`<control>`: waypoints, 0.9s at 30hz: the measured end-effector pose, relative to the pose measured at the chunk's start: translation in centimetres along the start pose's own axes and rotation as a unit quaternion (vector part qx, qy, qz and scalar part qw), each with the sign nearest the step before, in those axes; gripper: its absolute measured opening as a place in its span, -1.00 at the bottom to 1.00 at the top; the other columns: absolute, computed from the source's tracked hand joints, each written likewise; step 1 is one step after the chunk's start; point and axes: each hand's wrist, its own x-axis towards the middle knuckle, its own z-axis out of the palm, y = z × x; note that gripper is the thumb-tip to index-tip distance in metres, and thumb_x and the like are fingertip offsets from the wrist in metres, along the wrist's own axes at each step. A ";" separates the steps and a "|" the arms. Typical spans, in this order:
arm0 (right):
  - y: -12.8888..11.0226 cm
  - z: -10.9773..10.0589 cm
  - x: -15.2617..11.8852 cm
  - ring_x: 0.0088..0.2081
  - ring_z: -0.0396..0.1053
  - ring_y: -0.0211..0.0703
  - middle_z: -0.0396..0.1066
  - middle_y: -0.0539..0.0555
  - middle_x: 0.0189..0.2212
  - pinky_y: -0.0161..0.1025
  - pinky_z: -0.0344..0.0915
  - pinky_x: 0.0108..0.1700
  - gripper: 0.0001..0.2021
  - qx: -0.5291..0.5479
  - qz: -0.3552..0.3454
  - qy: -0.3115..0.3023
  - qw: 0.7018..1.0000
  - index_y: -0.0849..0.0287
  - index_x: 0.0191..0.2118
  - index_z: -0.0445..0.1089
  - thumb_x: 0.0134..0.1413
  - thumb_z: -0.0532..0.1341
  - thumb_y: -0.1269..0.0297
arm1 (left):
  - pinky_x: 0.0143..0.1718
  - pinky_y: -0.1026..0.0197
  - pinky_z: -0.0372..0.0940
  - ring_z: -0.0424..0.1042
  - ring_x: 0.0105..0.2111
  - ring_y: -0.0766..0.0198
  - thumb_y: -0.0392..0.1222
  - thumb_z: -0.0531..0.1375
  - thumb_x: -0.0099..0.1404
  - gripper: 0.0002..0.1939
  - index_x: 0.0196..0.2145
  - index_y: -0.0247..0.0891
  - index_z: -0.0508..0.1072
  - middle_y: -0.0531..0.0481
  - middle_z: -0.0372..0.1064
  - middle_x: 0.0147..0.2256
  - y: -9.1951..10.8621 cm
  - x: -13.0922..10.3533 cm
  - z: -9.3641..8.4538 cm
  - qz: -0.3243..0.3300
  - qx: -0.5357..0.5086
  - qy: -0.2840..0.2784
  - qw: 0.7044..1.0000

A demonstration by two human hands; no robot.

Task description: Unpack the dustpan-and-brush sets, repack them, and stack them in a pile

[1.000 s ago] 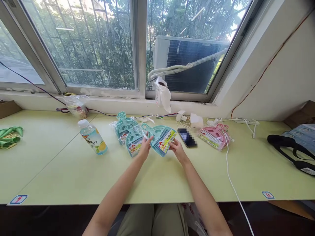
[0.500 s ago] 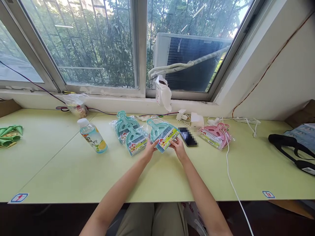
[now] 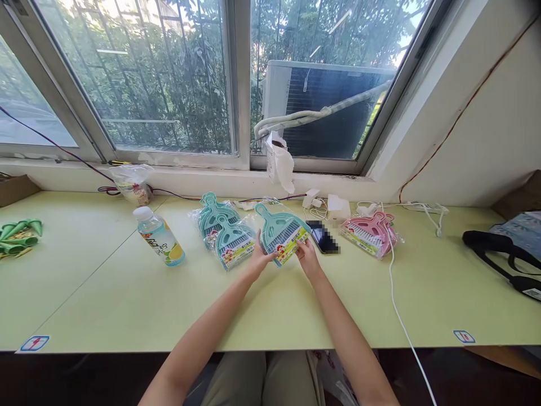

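Observation:
Between my two hands is a teal dustpan and brush set (image 3: 281,228) with a yellow-green label, its handle pointing away from me. My left hand (image 3: 261,260) grips its lower left edge. The lower right corner is pinched in my right hand (image 3: 307,255). Just left of it, more teal sets in clear wrap (image 3: 233,242) lie overlapping on the table. Pink sets (image 3: 372,234) in clear wrap rest further right. A dark phone (image 3: 323,237), partly pixelated, lies beside my right hand.
A bottle with a white cap (image 3: 160,237) stands on the yellow-green table (image 3: 127,304) at the left. Green cone-shaped items (image 3: 19,237) lie at far left. A white cable (image 3: 393,287) crosses the table's right side near black straps (image 3: 502,256). Chargers and a small white box (image 3: 338,208) sit by the wall.
The held teal set has shifted slightly right and turned a little. My left hand has moved slightly right along with it and now reaches further round its lower left edge.

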 end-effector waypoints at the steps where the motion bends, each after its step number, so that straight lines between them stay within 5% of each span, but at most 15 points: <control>1: 0.0 -0.2 0.1 -0.22 0.44 -0.22 0.48 -0.06 -0.23 -0.29 0.42 -0.22 -0.64 0.004 -0.001 0.005 1.000 0.05 -0.22 0.38 -0.25 0.38 0.27 | 0.07 -0.07 0.25 0.20 0.14 -0.03 -0.17 0.40 -0.07 0.01 0.25 -0.03 -0.03 -0.12 0.14 0.18 0.1 -0.1 0.0 -0.007 0.011 -0.016 1.000; 7: -0.2 -0.5 0.2 -0.20 0.44 -0.16 0.48 -0.03 -0.22 -0.22 0.42 -0.18 -0.60 -0.009 -0.019 -0.002 1.000 0.06 -0.20 0.38 -0.28 0.40 0.25 | -0.21 0.02 0.40 0.40 -0.07 -0.02 -0.07 0.37 -0.02 -0.29 0.07 -0.16 0.21 -0.15 0.37 -0.02 -0.3 -0.4 -0.6 -0.080 0.049 -0.073 0.993; 14: 0.3 0.1 -0.1 -0.19 0.44 -0.13 0.48 -0.02 -0.23 -0.20 0.42 -0.18 -0.60 -0.020 -0.037 0.041 0.998 0.07 -0.22 0.36 -0.29 0.39 0.21 | -0.27 0.04 0.42 0.44 -0.12 0.00 -0.14 0.41 -0.06 -0.29 0.02 -0.22 0.22 -0.22 0.38 -0.03 -0.7 -0.7 0.1 -0.132 -0.003 -0.091 0.987; 19: 0.5 -0.1 0.2 -0.15 0.41 -0.14 0.46 0.00 -0.22 -0.23 0.40 -0.17 -0.61 -0.026 -0.049 0.064 0.996 0.08 -0.23 0.35 -0.30 0.38 0.21 | -0.24 -0.02 0.41 0.48 -0.18 0.01 -0.04 0.32 0.08 -0.37 0.05 -0.24 0.20 -0.27 0.36 -0.01 -0.8 -0.6 0.5 -0.162 -0.039 -0.130 0.977; 23: 0.6 0.0 0.1 -0.16 0.41 -0.15 0.46 0.00 -0.23 -0.23 0.40 -0.18 -0.60 -0.025 -0.047 0.064 0.997 0.07 -0.23 0.35 -0.31 0.38 0.23 | -0.19 -0.04 0.39 0.48 -0.19 0.02 0.07 0.21 0.18 -0.47 0.01 -0.29 0.28 -0.25 0.42 -0.09 -1.7 -0.1 0.1 -0.167 -0.044 -0.077 0.982; 27: 0.6 0.1 0.1 -0.26 0.42 -0.22 0.47 -0.03 -0.30 -0.31 0.39 -0.27 -0.63 -0.012 -0.032 0.075 0.997 0.08 -0.27 0.35 -0.34 0.38 0.27 | -0.21 0.01 0.40 0.46 -0.18 0.06 -0.01 0.29 0.08 -0.50 -0.07 -0.26 0.33 -0.18 0.43 -0.12 -2.2 0.1 0.0 -0.145 -0.012 -0.033 0.989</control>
